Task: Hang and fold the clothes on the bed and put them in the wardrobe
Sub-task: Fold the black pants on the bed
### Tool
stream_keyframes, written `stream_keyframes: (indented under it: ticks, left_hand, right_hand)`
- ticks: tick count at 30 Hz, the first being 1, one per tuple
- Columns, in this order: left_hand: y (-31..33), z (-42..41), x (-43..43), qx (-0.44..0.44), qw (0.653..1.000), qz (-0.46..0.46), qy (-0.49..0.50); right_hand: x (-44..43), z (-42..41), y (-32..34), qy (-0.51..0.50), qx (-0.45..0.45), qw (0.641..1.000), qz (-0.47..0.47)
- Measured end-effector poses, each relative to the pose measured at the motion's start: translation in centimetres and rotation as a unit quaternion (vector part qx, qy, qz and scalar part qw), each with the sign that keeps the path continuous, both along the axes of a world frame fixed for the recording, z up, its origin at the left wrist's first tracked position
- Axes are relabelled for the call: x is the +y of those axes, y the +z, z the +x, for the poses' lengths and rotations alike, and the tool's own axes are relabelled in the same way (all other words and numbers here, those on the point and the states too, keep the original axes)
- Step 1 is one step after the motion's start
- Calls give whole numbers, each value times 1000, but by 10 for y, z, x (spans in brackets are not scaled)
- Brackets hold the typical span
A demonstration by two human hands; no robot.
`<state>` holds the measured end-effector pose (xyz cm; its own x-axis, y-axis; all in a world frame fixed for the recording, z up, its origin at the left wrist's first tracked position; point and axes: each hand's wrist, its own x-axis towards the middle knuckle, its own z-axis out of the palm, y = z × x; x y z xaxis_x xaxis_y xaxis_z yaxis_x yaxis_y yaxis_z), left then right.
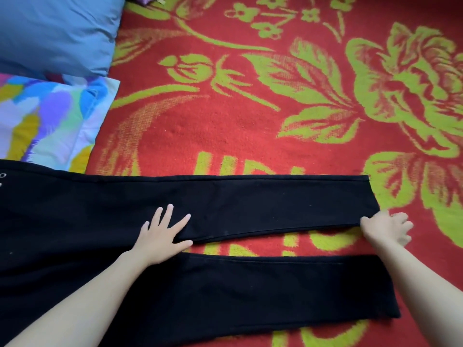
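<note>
Where the waist end of the black trousers [250, 204] runs out of sight at the left, a smooth blue pillow [55, 31] lies beyond it. A patterned pillow [50, 116] in bright patches sits between the two, its lower edge meeting the dark cloth. The trousers are matte and lie flat, their legs two long straight bands reaching rightward with a thin wedge of bedcover between them. At the fork of the legs the left hand [162, 236] presses palm-down, fingers straight and fanned. Further right, at the near corner of the far leg's hem, the right hand [387, 229] pinches the cloth, fingers curled. Under the trousers and beyond them spreads a fuzzy red blanket [275, 121] woven with lime-green roses and leaves.
</note>
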<state>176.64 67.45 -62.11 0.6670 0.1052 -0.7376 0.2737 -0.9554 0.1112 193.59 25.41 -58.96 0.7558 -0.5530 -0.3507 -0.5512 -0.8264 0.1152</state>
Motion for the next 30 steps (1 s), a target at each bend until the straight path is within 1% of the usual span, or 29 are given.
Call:
stream_keyframes:
  ticks: [2, 4, 5, 6, 9, 12, 15, 17, 19, 21, 22, 25, 26, 28, 30]
  left_hand:
    - [11, 4, 15, -64, 998, 4, 11]
    - [21, 4, 38, -143, 988, 58, 30]
    - [25, 3, 53, -162, 982, 90, 45]
    - [28, 1, 69, -164, 977, 123, 55]
    - [35, -11, 121, -115, 968, 216, 57]
    - [41, -23, 172, -80, 959, 264, 57]
    - [46, -28, 213, -41, 958, 272, 83]
    - [46, -32, 232, -18, 959, 277, 50]
    - [44, -30, 238, -41, 954, 296, -2]
    - [43, -23, 245, -94, 942, 323, -13]
    - [44, -18, 249, -107, 940, 324, -11]
    - [47, -7, 260, -84, 954, 289, 14]
    - [50, -5, 261, -84, 951, 298, 8]
    - [58, -7, 258, -93, 936, 338, -37]
    - [72, -18, 250, -137, 920, 352, -98]
  right_hand:
    - [27, -2, 8, 65, 17, 998, -12]
    - [61, -5, 10, 172, 32, 984, 17]
    - [80, -6, 9, 224, 38, 973, 33]
    - [101, -9, 8, 276, 42, 959, 41]
    - [166, -21, 3, 422, 45, 904, 47]
    - [220, -34, -5, 502, 53, 860, 67]
    - [252, -38, -9, 532, 71, 841, 65]
    - [268, -38, -13, 531, 87, 841, 58]
    - [276, -37, -15, 536, 98, 838, 37]
    - [282, -37, -19, 544, 99, 833, 9]
    - [283, -38, -21, 543, 92, 835, -6]
    - [288, -44, -24, 542, 58, 835, -68]
    - [289, -48, -23, 535, 52, 839, -84]
    - [287, -55, -22, 516, 36, 851, -92]
    - [281, -66, -16, 508, 38, 857, -83]
